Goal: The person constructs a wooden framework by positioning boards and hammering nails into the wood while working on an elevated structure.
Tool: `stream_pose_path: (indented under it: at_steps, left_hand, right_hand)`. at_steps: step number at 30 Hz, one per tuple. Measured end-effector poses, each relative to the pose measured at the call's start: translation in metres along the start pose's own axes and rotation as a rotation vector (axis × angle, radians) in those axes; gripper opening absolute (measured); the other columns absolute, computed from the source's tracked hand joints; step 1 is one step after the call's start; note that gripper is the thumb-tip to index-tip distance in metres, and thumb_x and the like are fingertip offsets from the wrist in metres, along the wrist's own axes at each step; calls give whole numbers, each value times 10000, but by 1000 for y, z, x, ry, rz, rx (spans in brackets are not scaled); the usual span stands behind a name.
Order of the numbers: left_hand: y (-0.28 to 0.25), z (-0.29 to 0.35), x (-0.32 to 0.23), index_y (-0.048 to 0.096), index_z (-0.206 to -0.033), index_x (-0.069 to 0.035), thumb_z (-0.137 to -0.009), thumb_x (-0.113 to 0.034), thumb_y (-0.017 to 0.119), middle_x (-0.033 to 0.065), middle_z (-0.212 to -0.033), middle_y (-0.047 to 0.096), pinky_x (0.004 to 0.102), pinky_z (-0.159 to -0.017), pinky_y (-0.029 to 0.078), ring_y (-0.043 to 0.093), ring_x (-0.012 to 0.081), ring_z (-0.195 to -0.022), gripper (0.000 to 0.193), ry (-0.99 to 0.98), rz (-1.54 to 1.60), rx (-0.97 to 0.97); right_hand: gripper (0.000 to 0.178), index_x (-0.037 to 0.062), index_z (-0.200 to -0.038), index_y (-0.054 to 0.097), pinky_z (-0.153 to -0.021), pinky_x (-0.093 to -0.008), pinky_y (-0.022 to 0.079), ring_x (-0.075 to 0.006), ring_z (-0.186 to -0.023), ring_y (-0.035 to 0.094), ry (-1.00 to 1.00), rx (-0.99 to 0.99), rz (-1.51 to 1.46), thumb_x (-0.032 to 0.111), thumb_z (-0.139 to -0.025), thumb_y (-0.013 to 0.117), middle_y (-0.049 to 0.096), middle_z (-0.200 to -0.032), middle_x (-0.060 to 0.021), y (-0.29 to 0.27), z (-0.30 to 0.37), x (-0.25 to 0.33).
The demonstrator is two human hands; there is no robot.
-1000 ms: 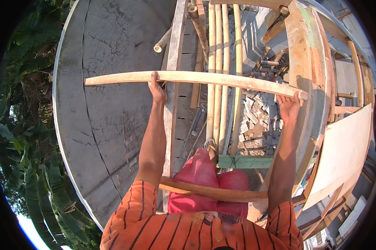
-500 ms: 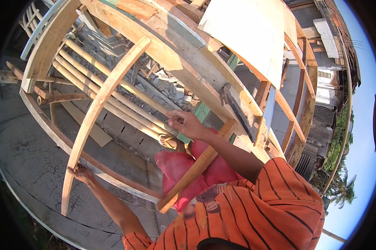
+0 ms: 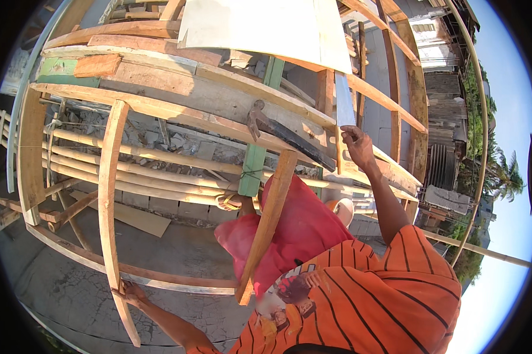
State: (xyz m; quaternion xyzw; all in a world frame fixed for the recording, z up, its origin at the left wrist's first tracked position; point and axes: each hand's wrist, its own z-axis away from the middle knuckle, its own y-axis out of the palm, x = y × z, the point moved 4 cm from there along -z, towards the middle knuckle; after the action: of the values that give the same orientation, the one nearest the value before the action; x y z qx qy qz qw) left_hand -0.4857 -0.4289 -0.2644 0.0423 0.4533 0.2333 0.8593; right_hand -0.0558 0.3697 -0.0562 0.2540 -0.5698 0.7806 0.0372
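My left hand [image 3: 134,294] is closed around the lower part of a curved wooden rib [image 3: 108,194]. The rib's upper end meets a long wooden beam [image 3: 183,116], and its lower end sticks out past the frame's lower rail [image 3: 177,283]. Out to the right, my right hand [image 3: 360,148] has its fingers curled, beside the lower end of a pale blue flat strip [image 3: 344,97]. Whatever those fingers hold, if anything, is too small to make out. A claw hammer [image 3: 295,141] with a dark handle lies across the beams, left of my right hand.
A short wooden crosspiece [image 3: 270,224] slants in front of my red-clothed legs. Bamboo poles [image 3: 159,174] run beneath the frame over broken rubble. A large pale board [image 3: 260,29] lies on the far timbers. A loose orange-brown wood block [image 3: 97,65] sits on the far left beam.
My right hand has moved from above the bamboo poles rightward to the pale strip, past the hammer. My left hand keeps its hold on the rib. The view has turned.
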Motion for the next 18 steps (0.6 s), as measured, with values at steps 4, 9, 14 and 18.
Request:
stream_pose_path:
  at_steps: [4,9,14,18]
  left_hand:
    - [13,9,0,402,-1365,-20,-756,-631,683,135,-1370,400,412,-1124,279,354,256,-1296,907,-62,-36,-102]
    - [5,7,-4,383,-1364,12,-672,-584,786,131,-1390,378,428,-1150,259,331,245,-1321,999,-184,88,-226]
    - [20,14,-20,342,-1421,-97,-675,-607,766,115,-1449,324,472,-966,415,347,338,-1307,998,-223,-137,-355]
    - [35,14,-24,332,-1430,-119,-693,-626,734,115,-1463,311,497,-945,415,343,353,-1310,981,-179,-313,-426]
  right_hand:
    - [262,44,-1090,658,-773,-342,527,-233,-843,685,134,-162,104,161,-867,585,704,-936,-152,-49,9,-103]
    - [282,47,-1080,672,-726,-327,521,-189,-751,672,301,-172,228,191,-849,595,702,-839,-116,-66,42,-226]
    - [248,53,-1062,677,-676,-314,518,-160,-702,651,335,-165,83,129,-836,606,692,-789,-102,-49,79,-243]
    - [234,35,-1060,664,-690,-303,518,-155,-711,644,370,-182,60,127,-853,609,694,-828,-98,-36,103,-275]
